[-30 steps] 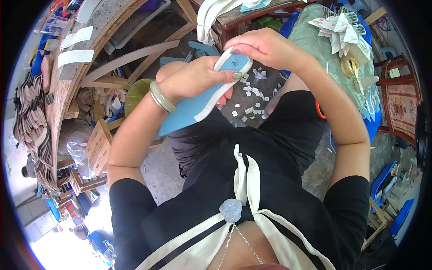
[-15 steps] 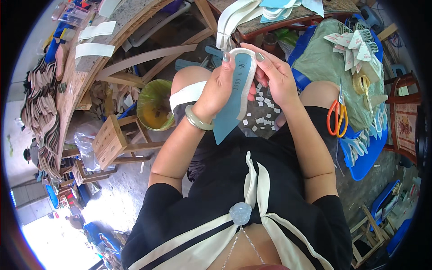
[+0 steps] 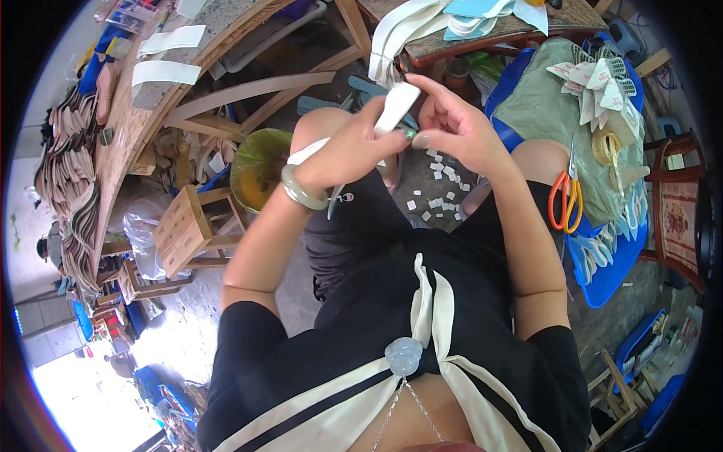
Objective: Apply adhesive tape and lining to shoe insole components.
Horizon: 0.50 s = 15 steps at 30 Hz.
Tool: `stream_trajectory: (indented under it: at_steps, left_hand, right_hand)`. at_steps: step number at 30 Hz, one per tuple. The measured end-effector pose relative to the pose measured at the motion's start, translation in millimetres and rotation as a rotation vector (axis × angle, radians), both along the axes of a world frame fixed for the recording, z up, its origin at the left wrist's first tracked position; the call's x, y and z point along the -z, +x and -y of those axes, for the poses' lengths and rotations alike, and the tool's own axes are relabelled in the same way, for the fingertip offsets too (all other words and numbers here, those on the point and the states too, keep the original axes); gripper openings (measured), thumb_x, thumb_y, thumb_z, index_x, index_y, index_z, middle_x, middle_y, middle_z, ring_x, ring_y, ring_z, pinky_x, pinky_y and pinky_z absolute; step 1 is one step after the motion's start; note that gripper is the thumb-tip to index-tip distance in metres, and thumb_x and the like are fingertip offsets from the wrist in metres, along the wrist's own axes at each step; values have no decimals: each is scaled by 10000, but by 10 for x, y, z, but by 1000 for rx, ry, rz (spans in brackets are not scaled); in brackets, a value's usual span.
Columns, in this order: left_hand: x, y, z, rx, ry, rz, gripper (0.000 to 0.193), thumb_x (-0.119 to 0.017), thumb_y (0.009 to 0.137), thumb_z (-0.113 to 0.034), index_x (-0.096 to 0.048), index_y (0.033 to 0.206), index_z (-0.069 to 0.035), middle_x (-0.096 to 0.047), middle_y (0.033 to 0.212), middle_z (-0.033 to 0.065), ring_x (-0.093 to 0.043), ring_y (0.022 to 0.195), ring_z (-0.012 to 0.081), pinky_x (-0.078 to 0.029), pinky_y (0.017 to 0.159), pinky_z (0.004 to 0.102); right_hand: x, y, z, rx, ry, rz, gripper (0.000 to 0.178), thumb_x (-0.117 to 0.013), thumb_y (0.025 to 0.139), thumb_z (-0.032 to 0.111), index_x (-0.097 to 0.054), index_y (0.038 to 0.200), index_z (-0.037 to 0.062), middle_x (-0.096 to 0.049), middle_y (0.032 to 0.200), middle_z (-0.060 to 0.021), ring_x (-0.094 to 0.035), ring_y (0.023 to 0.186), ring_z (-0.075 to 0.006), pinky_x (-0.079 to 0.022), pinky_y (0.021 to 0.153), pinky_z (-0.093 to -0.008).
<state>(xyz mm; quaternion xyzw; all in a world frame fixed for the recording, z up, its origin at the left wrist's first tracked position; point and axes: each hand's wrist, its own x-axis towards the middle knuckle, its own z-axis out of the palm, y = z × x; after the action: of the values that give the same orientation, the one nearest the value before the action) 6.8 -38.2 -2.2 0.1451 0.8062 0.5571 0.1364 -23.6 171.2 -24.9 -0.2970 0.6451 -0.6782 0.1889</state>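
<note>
My left hand (image 3: 350, 151) is closed round a shoe insole (image 3: 399, 104), which is turned so its white face shows at the rounded end. Its thin other end comes out below my wrist, near the pale bangle (image 3: 303, 188). My right hand (image 3: 461, 134) is beside the rounded end, fingers apart and curved, the index finger by the insole's far edge. Its thumb points at my left thumb; whether it touches the insole I cannot tell. A white strip (image 3: 307, 153) lies on my left thigh, partly under my left wrist.
Orange-handled scissors (image 3: 566, 200) rest by my right knee. A blue tray (image 3: 602, 279) on the right bears a green cloth and white pieces. White and blue insoles (image 3: 482, 19) lie on the far table. At left stand a yellow-green bin (image 3: 260, 169) and a wooden stool (image 3: 181, 232).
The insole has been turned from its blue face to its white one and tilted. My left hand has rolled over with it; my right hand has loosened from its edge.
</note>
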Motion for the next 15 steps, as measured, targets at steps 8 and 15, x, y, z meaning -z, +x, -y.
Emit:
stream_trajectory:
  at_steps: [8, 15]
  left_hand:
    - [-139, 50, -15, 36, -750, -582, 392, -722, 729, -228, -526, 1009, -35, -612, 906, 148, -602, 862, 354, -477, 735, 428]
    - [-181, 27, -80, 65, -754, -446, 443, -747, 709, -242, -531, 1032, -29, -617, 922, 138, -609, 872, 334, -478, 725, 415]
  right_hand:
    - [-103, 95, 121, 94, 224, -167, 583, -722, 762, 118, -495, 1296, 59, -629, 1068, -65, -591, 925, -120, -480, 814, -262]
    - [89, 149, 77, 183, 219, -279, 495, -733, 763, 170, -572, 1219, 69, -665, 937, -66, -606, 806, -126, -486, 765, -265]
